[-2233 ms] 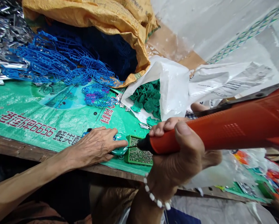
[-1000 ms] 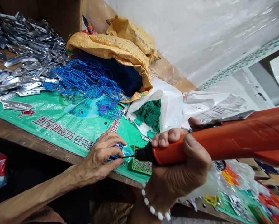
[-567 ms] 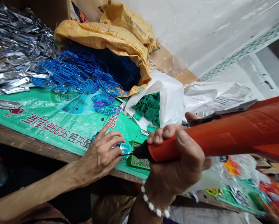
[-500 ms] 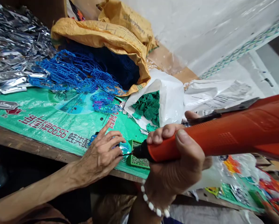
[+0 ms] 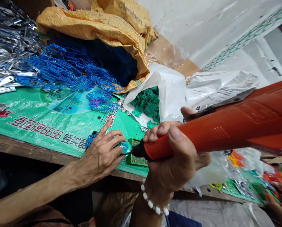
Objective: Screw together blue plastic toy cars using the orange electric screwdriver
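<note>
My right hand (image 5: 176, 154) grips a red electric screwdriver (image 5: 216, 126), its black nose pointing left. The thin bit (image 5: 126, 154) reaches to the fingertips of my left hand (image 5: 105, 148). That hand lies over a blue plastic toy part (image 5: 90, 138) on the table, index finger stretched out and the others curled down on the piece. Most of the part is hidden beneath the hand; a shiny light-blue end shows by the fingertips. Where the bit's tip meets it, I cannot make out. Just under the screwdriver's nose sits a small green tray (image 5: 129, 157) of tiny metal screws.
Blue plastic frames (image 5: 67, 69) spill from a yellow woven sack (image 5: 96, 23). Silvery pieces (image 5: 11, 41) are heaped at the left. A white bag (image 5: 171, 94) holds dark green parts (image 5: 147, 102). Another person's hand (image 5: 279, 209) shows at the lower right edge.
The whole view has shifted a little, so the table things sit slightly further left and up. Both hands keep nearly the same pose, with the screwdriver still at the left fingertips.
</note>
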A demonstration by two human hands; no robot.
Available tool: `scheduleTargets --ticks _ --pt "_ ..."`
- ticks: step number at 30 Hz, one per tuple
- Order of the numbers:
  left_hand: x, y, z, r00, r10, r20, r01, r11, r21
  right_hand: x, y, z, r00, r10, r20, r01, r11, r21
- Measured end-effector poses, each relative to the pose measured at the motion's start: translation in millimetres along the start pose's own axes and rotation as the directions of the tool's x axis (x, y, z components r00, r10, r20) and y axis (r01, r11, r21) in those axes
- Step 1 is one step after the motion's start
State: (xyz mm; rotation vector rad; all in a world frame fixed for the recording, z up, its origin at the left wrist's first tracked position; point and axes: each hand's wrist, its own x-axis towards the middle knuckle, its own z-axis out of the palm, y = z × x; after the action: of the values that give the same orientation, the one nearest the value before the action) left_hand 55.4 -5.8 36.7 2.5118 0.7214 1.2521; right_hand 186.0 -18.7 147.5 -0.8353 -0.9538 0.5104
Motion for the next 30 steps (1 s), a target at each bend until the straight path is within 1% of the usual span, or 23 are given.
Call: scheduleTargets --ticks 3,6,9,11,14,18,24,30 --pt "-0.8 -4.8 -7.6 0.999 0.018 0.044 -0.02 0.999 0.039 0.8 0.3 -0.7 1.0 0.013 -0.012 -0.013 1.0 0.007" --pt "-4.8 -17.9 -15.4 0.996 0.037 0.086 -0.043 0.997 0.062 1.1 1.6 -1.4 0.999 0.024 -0.022 -0.024 1.0 0.0" --pt "-12.5 -34.7 -18.3 0.981 0.027 0.193 -0.031 0.999 0.017 0.1 5.5 -1.8 1.0 -0.007 -0.024 0.007 1.0 0.008" --pt "-18.0 -43.3 -17.0 0.974 0.027 0.227 -0.022 0.999 -0.024 -1.0 8.8 -2.0 0.999 -0.03 -0.03 0.03 1.0 -0.003" --pt "-23.0 -49.3 -13.6 0.979 0.056 0.198 -0.051 0.998 -0.03 -2.7 12.6 -2.1 0.999 -0.045 -0.025 0.044 0.999 -0.022" --pt "-23.9 -49.4 -11.5 0.983 0.092 0.157 -0.09 0.996 -0.022 -4.2 13.9 -1.3 0.999 -0.025 -0.036 0.023 0.998 -0.058" --pt "-25.9 -49.4 -9.9 0.986 0.078 0.146 -0.076 0.997 -0.019 -5.6 15.6 0.2 0.997 -0.041 -0.059 0.034 0.994 -0.108" --pt "-26.6 -48.8 -9.6 0.989 0.06 0.133 -0.055 0.998 -0.04 -6.7 18.7 -1.0 0.998 -0.045 -0.041 0.04 0.993 -0.113"
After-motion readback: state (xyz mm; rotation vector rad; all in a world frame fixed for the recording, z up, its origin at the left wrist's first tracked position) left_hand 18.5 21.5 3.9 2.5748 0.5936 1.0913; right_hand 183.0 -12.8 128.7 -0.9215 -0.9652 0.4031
